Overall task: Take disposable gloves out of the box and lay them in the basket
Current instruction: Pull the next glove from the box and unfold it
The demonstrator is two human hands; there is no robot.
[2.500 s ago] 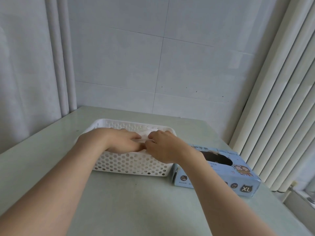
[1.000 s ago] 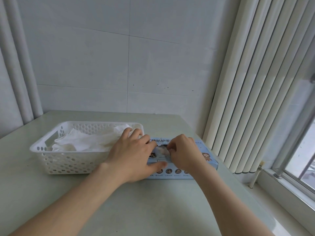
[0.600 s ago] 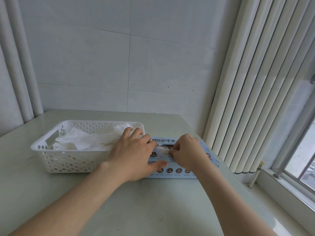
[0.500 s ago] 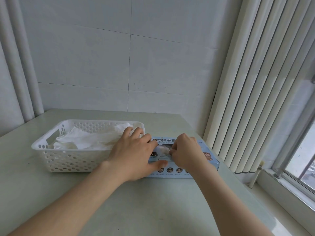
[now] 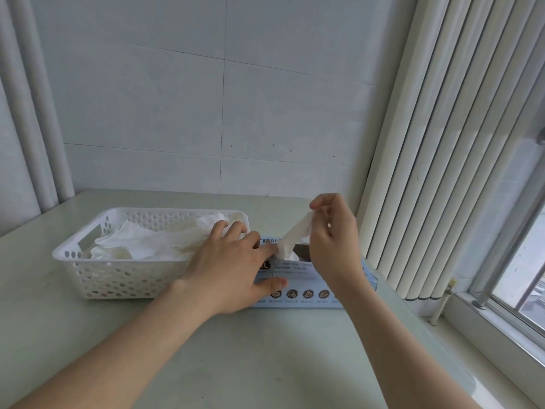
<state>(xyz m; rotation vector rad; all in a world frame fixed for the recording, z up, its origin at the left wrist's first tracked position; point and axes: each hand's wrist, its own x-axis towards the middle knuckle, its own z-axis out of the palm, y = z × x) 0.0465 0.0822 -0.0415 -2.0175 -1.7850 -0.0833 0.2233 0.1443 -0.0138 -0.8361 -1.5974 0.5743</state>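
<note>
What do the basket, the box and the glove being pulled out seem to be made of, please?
Basket: white moulded plastic, matte, with round holes. Box: printed pale-blue cardboard, folded edges. Glove: thin whitish film, probably plastic or latex, crumpling softly.

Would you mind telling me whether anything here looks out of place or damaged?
Nothing stands out. The basket and box sit flat on the table, gloves lie in the basket, and the right hand pinches one glove.
</note>
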